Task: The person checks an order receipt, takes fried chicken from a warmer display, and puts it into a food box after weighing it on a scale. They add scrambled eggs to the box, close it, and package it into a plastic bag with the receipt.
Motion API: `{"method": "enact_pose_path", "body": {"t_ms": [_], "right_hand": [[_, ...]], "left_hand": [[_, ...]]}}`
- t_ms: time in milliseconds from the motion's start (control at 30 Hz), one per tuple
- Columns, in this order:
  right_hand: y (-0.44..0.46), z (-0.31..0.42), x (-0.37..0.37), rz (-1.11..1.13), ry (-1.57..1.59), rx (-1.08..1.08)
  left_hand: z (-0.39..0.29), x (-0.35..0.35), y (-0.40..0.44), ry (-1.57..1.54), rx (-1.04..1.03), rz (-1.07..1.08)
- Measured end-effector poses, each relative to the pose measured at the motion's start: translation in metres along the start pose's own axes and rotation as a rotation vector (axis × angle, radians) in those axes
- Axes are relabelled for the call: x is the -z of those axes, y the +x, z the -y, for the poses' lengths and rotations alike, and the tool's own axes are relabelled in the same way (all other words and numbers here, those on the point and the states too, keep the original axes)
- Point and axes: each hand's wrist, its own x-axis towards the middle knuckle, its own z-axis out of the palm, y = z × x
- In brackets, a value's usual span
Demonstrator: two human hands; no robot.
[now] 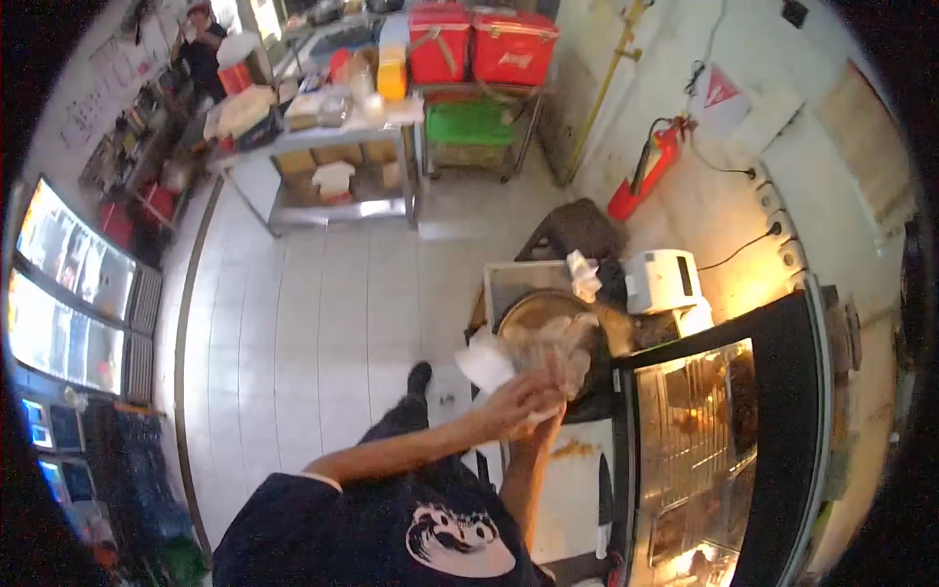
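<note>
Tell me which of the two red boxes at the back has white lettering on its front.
The right-hand red box, farther from the yellow container; the left-hand red box shows none I can make out.

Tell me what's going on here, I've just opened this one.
A person in a dark T-shirt has both hands close together at a pale, blurred bundle, possibly clear plastic, over or near a round brown pan. Motion blur hides each hand's exact grip. Nearer the body, a knife lies by the right edge of a white surface, beside a lit glass-fronted cabinet. Another person stands far back.
</note>
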Motion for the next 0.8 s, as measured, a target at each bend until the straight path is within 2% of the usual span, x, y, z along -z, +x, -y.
{"method": "enact_pose_path", "body": {"t_ms": [167, 233, 333, 367, 400, 467, 533, 600, 667, 700, 767, 800], "right_hand": [[0.093, -0.061, -0.018, 0.226, 0.13, -0.192], [0.131, -0.097, -0.022, 0.228, 0.097, -0.24], [0.185, -0.162, -0.019, -0.226, -0.517, -0.269], [0.21, -0.191, -0.035, -0.042, -0.239, -0.308], [0.23, -0.213, -0.029, -0.019, -0.222, -0.355], [0.277, -0.26, -0.012, 0.014, -0.186, -0.443], [0.322, -0.304, 0.003, -0.118, 0.089, -0.515], [0.364, -0.354, -0.007, -0.123, 0.101, -0.544], [0.398, -0.395, -0.032, -0.418, 0.034, -0.512], [0.414, -0.411, -0.013, -0.41, 0.05, -0.511], [0.442, -0.431, 0.042, 0.018, -0.428, -0.448], [0.457, -0.445, 0.037, 0.028, -0.414, -0.449]], "left_hand": [[0.029, 0.066, -0.009, 0.115, 0.244, -0.14], [0.056, 0.104, -0.005, 0.237, 0.343, -0.185], [0.11, 0.167, -0.008, 0.3, 0.475, -0.139], [0.13, 0.189, -0.013, 0.259, 0.444, -0.181], [0.154, 0.206, -0.017, 0.228, 0.35, -0.253], [0.181, 0.245, -0.025, 0.312, 0.413, -0.2], [0.202, 0.284, -0.023, 0.322, 0.421, -0.193], [0.228, 0.315, -0.027, 0.299, 0.453, -0.24], [0.267, 0.328, -0.05, 0.231, 0.658, -0.174], [0.276, 0.353, -0.049, 0.097, 0.661, -0.144], [0.301, 0.382, -0.052, 0.139, 0.628, -0.158], [0.315, 0.391, -0.054, 0.166, 0.603, -0.184]]}}
